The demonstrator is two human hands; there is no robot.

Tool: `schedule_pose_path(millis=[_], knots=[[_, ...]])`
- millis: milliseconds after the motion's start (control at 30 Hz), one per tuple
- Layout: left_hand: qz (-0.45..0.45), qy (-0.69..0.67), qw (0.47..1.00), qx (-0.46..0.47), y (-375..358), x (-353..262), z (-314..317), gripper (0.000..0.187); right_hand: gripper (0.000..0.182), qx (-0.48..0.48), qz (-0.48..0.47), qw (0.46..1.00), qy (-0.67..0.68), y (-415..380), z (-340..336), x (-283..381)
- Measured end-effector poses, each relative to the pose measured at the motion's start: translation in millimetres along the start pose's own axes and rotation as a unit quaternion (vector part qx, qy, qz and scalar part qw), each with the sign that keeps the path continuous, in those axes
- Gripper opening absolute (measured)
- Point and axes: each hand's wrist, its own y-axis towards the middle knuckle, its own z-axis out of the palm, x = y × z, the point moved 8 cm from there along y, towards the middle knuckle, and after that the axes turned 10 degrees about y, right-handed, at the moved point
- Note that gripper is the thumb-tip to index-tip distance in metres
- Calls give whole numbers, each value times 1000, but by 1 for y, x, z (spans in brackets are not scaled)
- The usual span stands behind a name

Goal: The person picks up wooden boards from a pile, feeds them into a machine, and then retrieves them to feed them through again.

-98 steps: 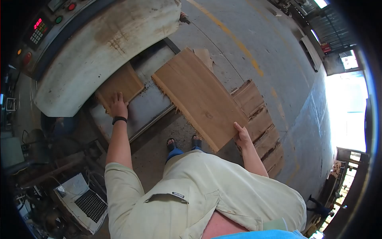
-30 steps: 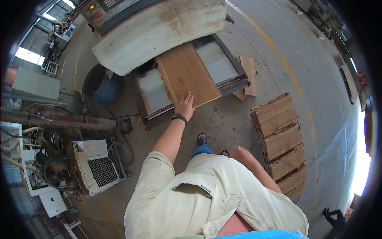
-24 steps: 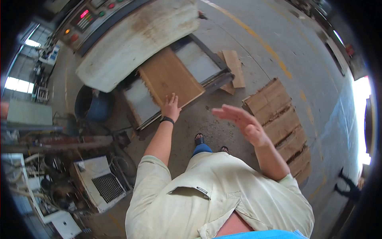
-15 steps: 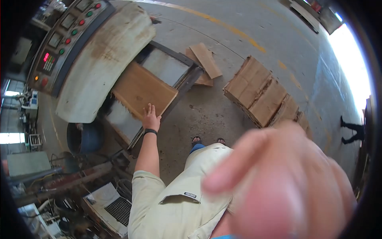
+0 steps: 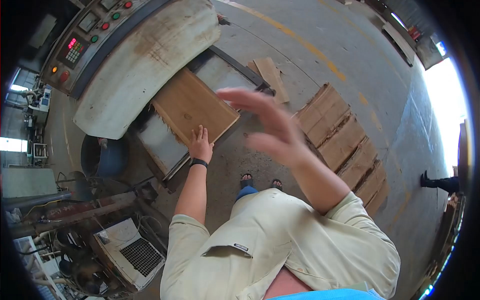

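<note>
Upper garment: pale khaki short-sleeved cloth shirt [image 5: 272, 225], with creases across its front. On the shirt's left chest: a slit-mouthed pocket [image 5: 227, 252] bearing a small dark rectangular label [image 5: 241, 247], lettering too small to read. Beyond the left sleeve [image 5: 182, 245] of the shirt: a narrow black band [image 5: 198, 162] on the wrist of the left hand [image 5: 201, 146]. Past the shirt's hem: blue trousers [image 5: 245, 192], then dark open-toed sandals [image 5: 246, 181]. At the shirt's neck: light blue fabric [image 5: 325, 294].

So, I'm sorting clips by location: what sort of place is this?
Probably a woodworking workshop: a rough-edged board reaches under a pale hood, beside a button panel, and more boards lie stacked nearby.
</note>
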Motion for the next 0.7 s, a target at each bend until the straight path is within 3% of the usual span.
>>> schedule_pose_path(millis=[67,133,200,367,700], knots=[[0,-7,1000,-14,1,1,5,73,77,72,93,962,-248,-19,11,-126],[0,-13,1000,-17,0,2,2,73,85,168,124,869,-448,-57,23,-238],[4,0,1000,-18,1,2,-4,73,82,238,202,818,-483,-84,32,-309],[5,-6,1000,-28,4,4,3,73,81,277,165,796,-512,-85,33,-354],[1,-14,999,-34,17,-11,-6,71,76,315,167,771,-528,-73,20,-356]])
